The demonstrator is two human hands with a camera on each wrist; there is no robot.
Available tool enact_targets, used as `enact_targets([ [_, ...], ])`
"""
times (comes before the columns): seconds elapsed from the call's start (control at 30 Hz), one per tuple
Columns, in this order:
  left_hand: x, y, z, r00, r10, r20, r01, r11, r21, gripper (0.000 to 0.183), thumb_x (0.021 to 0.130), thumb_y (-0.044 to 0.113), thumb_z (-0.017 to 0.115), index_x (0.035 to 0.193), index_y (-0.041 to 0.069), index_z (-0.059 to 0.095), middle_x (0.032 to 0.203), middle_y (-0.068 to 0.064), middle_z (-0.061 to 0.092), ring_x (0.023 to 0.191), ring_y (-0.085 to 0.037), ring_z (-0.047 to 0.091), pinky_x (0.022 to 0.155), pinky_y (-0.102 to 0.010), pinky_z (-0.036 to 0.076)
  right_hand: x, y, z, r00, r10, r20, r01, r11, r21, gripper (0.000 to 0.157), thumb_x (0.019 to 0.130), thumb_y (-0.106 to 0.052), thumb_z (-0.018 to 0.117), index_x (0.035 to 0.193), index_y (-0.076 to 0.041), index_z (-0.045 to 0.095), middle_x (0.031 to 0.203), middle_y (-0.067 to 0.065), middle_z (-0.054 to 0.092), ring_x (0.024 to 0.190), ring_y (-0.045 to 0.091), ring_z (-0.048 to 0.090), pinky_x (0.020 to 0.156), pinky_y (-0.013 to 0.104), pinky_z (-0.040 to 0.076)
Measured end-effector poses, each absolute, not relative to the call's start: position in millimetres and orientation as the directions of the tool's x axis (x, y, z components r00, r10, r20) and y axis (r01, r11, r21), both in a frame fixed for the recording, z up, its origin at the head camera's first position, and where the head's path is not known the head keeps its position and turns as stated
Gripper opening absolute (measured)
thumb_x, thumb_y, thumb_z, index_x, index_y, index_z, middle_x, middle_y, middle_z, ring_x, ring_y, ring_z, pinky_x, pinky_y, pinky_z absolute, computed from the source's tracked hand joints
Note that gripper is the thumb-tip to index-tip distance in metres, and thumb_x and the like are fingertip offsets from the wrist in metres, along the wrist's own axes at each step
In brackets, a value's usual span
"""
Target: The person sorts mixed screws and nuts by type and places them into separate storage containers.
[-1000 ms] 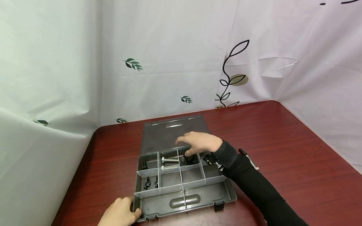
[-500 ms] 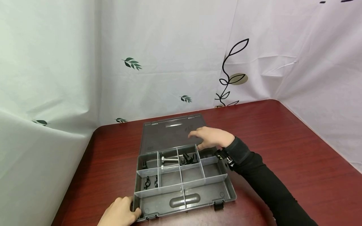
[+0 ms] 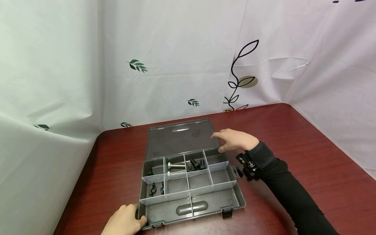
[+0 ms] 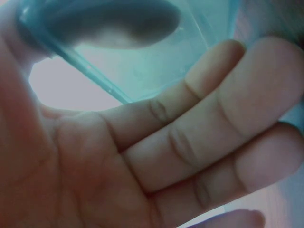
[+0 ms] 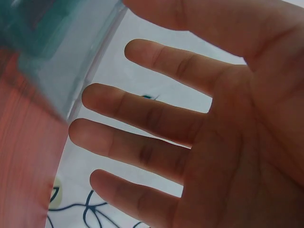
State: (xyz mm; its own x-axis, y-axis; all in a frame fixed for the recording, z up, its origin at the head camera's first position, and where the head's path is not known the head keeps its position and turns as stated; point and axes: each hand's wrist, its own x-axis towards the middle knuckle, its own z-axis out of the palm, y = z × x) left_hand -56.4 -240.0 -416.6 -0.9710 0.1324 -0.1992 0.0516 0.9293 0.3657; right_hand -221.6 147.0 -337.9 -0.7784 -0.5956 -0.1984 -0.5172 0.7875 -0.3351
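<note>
A grey translucent compartment box (image 3: pixel 215 198) lies open on the table, its lid (image 3: pixel 173 140) folded flat behind it. My left hand (image 3: pixel 124 220) grips the front left corner, thumb hooked over the wall and the other fingers outside it. My right hand (image 3: pixel 235 138) is over the back right corner. In the right wrist view its fingers (image 5: pixel 142 111) are spread and hold nothing. Silver bolts (image 3: pixel 177 166) and black hex-headed bolts (image 3: pixel 194 164) lie in the back row. Black wing nuts (image 3: pixel 153 190) lie in the middle row at left.
The dark red table (image 3: pixel 282 137) reaches out on both sides of the box. A white patterned curtain (image 3: pixel 176 65) hangs behind and along both sides. Black latches (image 3: pixel 227 213) stick out at the box's front edge. A small black piece (image 3: pixel 150 171) sits in the back left compartment.
My right hand has moved right, from over the black bolts to the back right corner, uncovering the compartments beneath it. The left hand and the box have stayed in place.
</note>
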Motion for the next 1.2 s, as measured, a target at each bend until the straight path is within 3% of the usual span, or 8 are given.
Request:
enact_targets([
  [0.43, -55.7, -239.7, -416.4, -0.969, 0.121, -0.214, 0.037, 0.932, 0.360, 0.021, 0.068, 0.028, 0.066, 0.065, 0.015, 0.049, 0.062, 0.000, 0.050, 0.057, -0.017, 0.043, 0.056, -0.040, 0.040, -216.6, 186.6, -347.1, -0.801, -0.548, -0.242, -0.460, 0.821, -0.337, 0.057, 0.081, -0.022, 0.068, 0.131, -0.005, 0.047, 0.124, 0.019, 0.054, 0.116, 0.038, 0.047, 0.088, 0.045, 0.041],
  [0.87, -56.7, -240.0, -416.9, -0.966, 0.112, -0.233, 0.024, 0.936, 0.351, 0.023, 0.068, 0.029, 0.066, 0.065, 0.014, 0.048, 0.062, 0.000, 0.050, 0.058, -0.018, 0.043, 0.055, -0.040, 0.040, -211.7, 221.6, -354.5, -0.839, -0.455, -0.297, -0.346, 0.869, -0.355, 0.054, 0.080, -0.023, 0.068, 0.128, -0.007, 0.050, 0.121, 0.021, 0.055, 0.112, 0.037, 0.052, 0.082, 0.045, 0.044],
  [1.2, -58.0, -240.1, -417.7, -0.961, 0.110, -0.255, 0.015, 0.937, 0.348, 0.023, 0.069, 0.029, 0.066, 0.066, 0.014, 0.049, 0.063, -0.001, 0.051, 0.059, -0.018, 0.045, 0.057, -0.041, 0.040, -210.8, 233.0, -361.5, -0.830, -0.424, -0.362, -0.312, 0.892, -0.328, 0.051, 0.077, -0.019, 0.069, 0.123, -0.006, 0.052, 0.107, 0.013, 0.058, 0.094, 0.027, 0.055, 0.073, 0.040, 0.044],
])
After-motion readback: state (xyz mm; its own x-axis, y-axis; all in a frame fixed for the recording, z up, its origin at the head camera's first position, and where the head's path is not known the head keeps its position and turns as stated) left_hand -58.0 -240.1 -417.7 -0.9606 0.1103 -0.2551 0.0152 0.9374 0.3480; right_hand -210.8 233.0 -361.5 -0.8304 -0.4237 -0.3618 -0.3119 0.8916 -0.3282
